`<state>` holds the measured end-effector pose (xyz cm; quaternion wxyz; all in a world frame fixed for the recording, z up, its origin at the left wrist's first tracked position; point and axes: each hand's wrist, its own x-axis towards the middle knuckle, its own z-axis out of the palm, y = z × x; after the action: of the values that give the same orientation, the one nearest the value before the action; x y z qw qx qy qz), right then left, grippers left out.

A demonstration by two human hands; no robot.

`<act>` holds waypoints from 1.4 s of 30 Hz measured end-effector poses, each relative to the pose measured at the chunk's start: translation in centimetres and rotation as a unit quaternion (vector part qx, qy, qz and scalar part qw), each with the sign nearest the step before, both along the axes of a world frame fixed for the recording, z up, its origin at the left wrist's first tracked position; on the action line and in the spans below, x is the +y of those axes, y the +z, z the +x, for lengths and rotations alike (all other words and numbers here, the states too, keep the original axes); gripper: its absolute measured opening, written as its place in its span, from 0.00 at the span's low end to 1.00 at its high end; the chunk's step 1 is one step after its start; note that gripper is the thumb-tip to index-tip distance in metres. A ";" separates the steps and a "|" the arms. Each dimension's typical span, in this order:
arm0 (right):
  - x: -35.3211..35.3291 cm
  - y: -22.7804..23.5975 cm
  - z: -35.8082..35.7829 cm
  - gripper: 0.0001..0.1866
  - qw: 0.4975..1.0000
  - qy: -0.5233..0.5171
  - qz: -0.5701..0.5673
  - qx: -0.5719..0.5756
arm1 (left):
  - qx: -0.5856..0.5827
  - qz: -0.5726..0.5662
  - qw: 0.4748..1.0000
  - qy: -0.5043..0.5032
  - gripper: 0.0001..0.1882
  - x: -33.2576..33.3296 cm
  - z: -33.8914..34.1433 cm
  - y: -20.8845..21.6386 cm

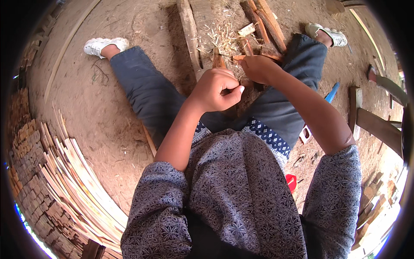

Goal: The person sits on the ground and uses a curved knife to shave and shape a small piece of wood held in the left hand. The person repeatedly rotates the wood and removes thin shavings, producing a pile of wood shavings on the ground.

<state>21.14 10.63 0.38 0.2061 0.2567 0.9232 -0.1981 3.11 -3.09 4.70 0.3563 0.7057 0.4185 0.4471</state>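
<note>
My left hand [217, 90] is closed in a fist between my knees, its thumb across the curled fingers. Just beyond its knuckles shows the end of a reddish-brown piece of wood [218, 59]; whether the fist grips it is hidden. My right hand [258, 69] is also closed, a little farther off to the right, its knuckles turned up. Beside its fingertips lies a short orange-brown wood strip [239, 57]. What the right fingers hold cannot be made out. Pale wood shavings [224, 36] are heaped beyond both hands.
A long weathered beam [188, 30] runs away from me. Reddish wood lengths [271, 26] lie farther right. Long pale strips [82, 181] and stacked wood [32, 181] fill the left. A blue object [332, 92], a red object [291, 183] and a wooden frame [375, 125] are at right.
</note>
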 end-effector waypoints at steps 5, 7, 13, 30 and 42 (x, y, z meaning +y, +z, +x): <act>-0.4 -1.7 -1.4 0.17 0.998 -0.061 0.008 -0.032 | 0.003 0.000 1.000 0.009 0.17 0.1 0.2 0.4; 0.0 -4.1 -1.8 0.16 0.998 -0.049 0.024 -0.026 | -0.006 0.002 1.000 0.012 0.17 0.3 0.4 0.3; 1.6 -6.1 -2.6 0.19 0.997 0.033 0.064 0.024 | 0.022 0.004 1.000 0.004 0.18 -0.4 0.3 0.6; -0.4 -2.2 -0.9 0.23 0.996 -0.071 -0.049 0.036 | -0.223 0.050 0.961 0.156 0.24 -1.1 -1.2 -0.5; -1.1 -3.1 -6.1 0.25 0.980 -0.192 -0.051 -0.017 | -0.254 0.021 0.948 0.193 0.23 0.0 -1.2 -0.4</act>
<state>15.07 9.55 -2.70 0.1928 0.4217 0.8418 -0.2764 1.89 -3.13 4.26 0.3426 0.4818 0.4331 0.6804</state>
